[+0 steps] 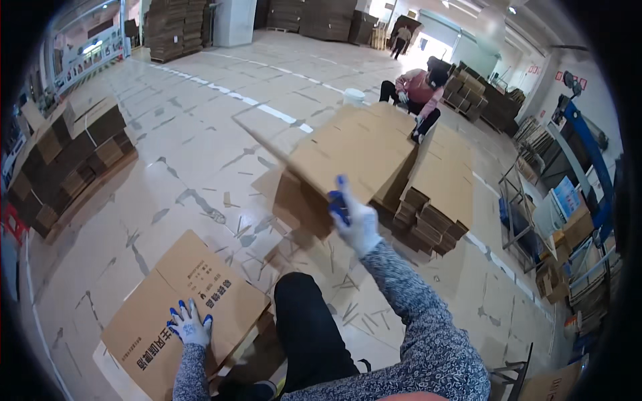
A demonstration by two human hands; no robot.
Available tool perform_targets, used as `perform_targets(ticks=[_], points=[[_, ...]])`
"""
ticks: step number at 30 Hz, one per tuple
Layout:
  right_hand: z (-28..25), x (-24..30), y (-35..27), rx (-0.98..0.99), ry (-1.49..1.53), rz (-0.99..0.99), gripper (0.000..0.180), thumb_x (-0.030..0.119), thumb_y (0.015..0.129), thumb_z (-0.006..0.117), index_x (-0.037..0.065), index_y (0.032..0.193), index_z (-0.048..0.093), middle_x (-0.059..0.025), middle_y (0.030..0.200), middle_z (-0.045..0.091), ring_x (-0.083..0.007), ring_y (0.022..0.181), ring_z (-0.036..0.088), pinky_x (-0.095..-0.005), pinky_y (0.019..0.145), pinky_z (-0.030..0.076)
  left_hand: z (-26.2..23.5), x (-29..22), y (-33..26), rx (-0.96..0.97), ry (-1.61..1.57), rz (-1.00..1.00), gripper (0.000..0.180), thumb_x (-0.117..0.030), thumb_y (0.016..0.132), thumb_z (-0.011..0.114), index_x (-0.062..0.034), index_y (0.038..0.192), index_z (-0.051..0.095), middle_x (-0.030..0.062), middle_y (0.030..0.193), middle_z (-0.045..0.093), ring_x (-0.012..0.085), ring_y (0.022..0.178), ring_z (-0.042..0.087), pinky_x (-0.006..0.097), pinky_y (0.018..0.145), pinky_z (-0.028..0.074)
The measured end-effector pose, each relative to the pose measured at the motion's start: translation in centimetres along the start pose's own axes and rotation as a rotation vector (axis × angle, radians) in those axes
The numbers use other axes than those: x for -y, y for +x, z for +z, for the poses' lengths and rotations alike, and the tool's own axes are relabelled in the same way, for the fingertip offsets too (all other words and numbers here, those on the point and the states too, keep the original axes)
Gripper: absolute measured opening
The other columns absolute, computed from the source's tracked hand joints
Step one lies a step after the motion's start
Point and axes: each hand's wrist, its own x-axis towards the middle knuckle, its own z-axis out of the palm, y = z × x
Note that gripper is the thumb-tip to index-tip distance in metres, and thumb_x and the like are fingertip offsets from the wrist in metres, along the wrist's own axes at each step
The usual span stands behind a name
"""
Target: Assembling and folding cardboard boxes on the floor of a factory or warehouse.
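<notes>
Right hand grips a flat cardboard sheet (raised, tilted); left hand lies spread on the printed carton below, probably steadying it mid-stacking.

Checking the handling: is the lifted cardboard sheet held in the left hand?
No, the right hand grips the lifted cardboard sheet; the left hand presses a flat carton.

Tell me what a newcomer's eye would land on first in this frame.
Probably the flat carton lifted mid-frame by the gloved right hand, tilted above the floor. Next, the left hand pressing flat on a printed carton at lower left. Behind, a seated person works beside a low stack of flattened cartons, with more stacks at far left.
</notes>
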Motion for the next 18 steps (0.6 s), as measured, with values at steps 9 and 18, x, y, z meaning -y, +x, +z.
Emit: perform_targets(ticks=[9, 18], points=[[1.7, -21.0, -3.7, 0.003, -0.281, 0.895, 0.086, 0.045, 0.092, 0.059, -0.002, 0.152, 0.018, -0.0298, 0.106, 0.066, -0.0412, 0.100, 0.066, -0.0470, 0.088, 0.050, 1.3, -0.3, -0.5, -0.030, 0.014, 0.019, 0.084, -0.055, 0.090, 0.056, -0.0152, 0.156, 0.022, 0.0177, 0.161, 0.019, 0.0471, 0.146, 0.014, 0.068, 0.112, 0.010], [12.0, -39.9, -14.5, 0.154, 0.244, 1.296, 0.049, 0.045, 0.094, 0.057, -0.002, 0.095, 0.069, -0.0126, 0.090, 0.071, -0.0283, 0.082, 0.067, -0.0412, 0.073, 0.055, 2.5, -0.9, 1.7, -0.242, 0.012, 0.147, 0.074, -0.054, 0.090, 0.056, -0.0172, 0.151, 0.034, 0.0176, 0.158, 0.026, 0.0465, 0.144, 0.022, 0.069, 0.110, 0.017]])
